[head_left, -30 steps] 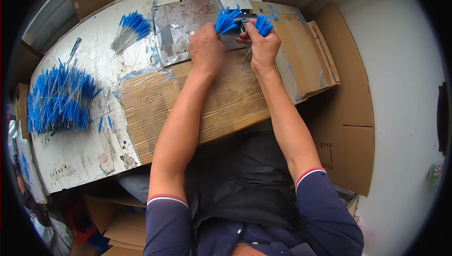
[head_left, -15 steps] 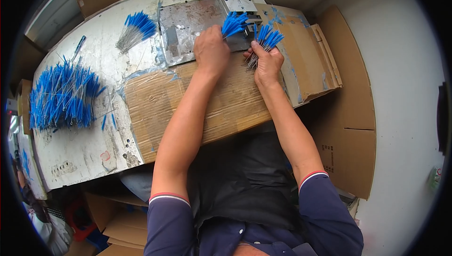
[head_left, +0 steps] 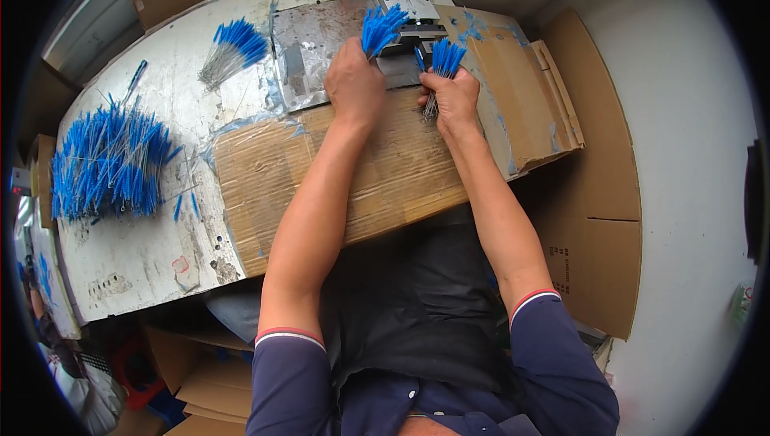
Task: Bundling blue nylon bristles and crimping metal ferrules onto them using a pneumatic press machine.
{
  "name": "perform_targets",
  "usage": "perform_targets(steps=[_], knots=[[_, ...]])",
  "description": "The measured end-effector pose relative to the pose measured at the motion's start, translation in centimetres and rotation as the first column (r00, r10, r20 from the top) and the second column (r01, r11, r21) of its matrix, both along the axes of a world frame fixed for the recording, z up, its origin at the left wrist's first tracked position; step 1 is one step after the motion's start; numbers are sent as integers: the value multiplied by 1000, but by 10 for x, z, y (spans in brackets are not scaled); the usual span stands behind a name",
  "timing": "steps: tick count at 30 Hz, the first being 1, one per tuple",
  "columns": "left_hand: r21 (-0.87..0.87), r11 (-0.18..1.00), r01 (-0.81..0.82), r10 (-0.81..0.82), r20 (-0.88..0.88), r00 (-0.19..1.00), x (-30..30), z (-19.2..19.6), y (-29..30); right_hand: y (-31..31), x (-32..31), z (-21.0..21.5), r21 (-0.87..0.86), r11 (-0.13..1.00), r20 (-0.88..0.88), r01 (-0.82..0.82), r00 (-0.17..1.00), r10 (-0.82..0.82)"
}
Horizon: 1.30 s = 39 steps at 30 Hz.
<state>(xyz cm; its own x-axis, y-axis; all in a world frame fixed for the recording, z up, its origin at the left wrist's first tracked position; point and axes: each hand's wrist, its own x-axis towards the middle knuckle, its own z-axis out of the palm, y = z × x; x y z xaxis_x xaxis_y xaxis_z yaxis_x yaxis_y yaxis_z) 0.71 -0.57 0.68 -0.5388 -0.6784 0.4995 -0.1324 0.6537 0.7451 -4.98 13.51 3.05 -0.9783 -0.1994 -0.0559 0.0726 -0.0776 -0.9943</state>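
Several thin wire brushes with blue bristle heads fill both fists. My left hand is closed round the wire stems of one bunch of blue brushes, the heads fanning up toward the far side. To its right, my right hand grips a second bunch of blue brushes, its looped wire ends poking out below the fingers. One single blue brush stands apart by my right thumb and fingertips. Both hands are above the near edge of a worn metal plate, just in front of a small metal machine.
A big heap of blue brushes lies at the left, with a smaller fanned bundle farther back. A pen rests near the heap. Brown cardboard covers the table's front edge; a taped carton stands at the right.
My left hand and its bunch have shifted slightly left and away from the right hand. The right bunch has turned more upright, and a single brush now shows beside it.
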Motion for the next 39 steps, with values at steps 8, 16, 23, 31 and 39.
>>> perform_targets(steps=[8, 16, 23, 31, 39], knots=[[2, 1000, 5, -5, 2, 1000, 0, -1, 0, -15, -5, 0, 105, 988, -66, 111, 992, -105], [-155, 987, -38, 21, -110, 994, -4, -3, -1, -16, -5, -3, 46, 988, -49, 146, 988, -143], [-84, 996, 43, -42, 15, 999, -1, -3, 0, -7, -3, -2, -122, 990, 45, 76, 996, -71], [-114, 985, 131, -123, 73, 990, 2, 2, 3, 1, -2, -8, -225, 973, 74, 48, 997, -32], [-122, 983, 138, -129, 77, 989, 2, 0, 2, 14, -1, -6, -274, 958, 99, -85, 988, 116]])
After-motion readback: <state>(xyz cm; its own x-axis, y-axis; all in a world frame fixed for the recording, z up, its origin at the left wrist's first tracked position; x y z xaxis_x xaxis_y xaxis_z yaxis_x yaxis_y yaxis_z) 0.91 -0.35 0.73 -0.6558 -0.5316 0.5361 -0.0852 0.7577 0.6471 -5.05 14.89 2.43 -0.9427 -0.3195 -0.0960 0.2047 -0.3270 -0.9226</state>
